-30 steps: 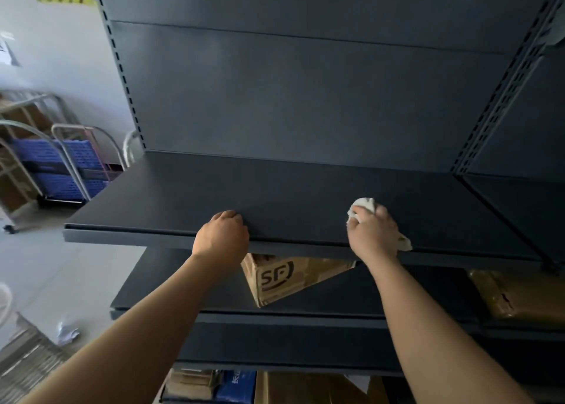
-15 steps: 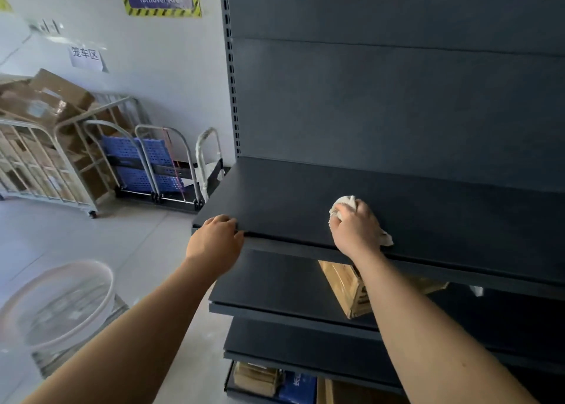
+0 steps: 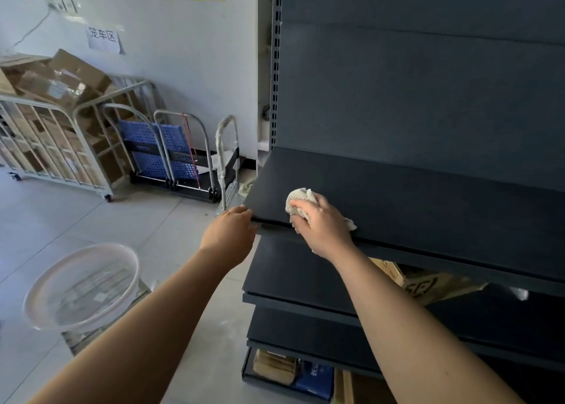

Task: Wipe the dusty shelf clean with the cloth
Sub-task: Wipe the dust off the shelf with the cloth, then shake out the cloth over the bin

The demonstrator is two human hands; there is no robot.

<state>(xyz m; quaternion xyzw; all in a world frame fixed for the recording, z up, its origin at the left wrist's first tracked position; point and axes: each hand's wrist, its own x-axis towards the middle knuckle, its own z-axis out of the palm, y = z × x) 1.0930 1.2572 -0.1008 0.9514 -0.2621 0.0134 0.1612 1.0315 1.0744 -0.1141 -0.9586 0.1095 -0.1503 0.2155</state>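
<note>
A dark grey metal shelf (image 3: 428,201) runs from centre to right, bare on top. My right hand (image 3: 322,223) presses a crumpled off-white cloth (image 3: 299,198) onto the shelf near its front left corner; cloth ends show past the fingertips and beside the wrist. My left hand (image 3: 229,234) grips the shelf's front left corner, fingers curled over the edge.
Lower shelves (image 3: 290,275) hold a cardboard box (image 3: 425,284) and, at the bottom, more boxes (image 3: 308,376). On the floor at left sits a clear plastic basin (image 3: 82,284). Folded blue trolleys (image 3: 171,155) and a cage cart of cardboard (image 3: 52,134) stand by the wall.
My right hand has slid the cloth leftward along the shelf front toward its left corner. My left hand moved left along the edge to the corner. The view swung left.
</note>
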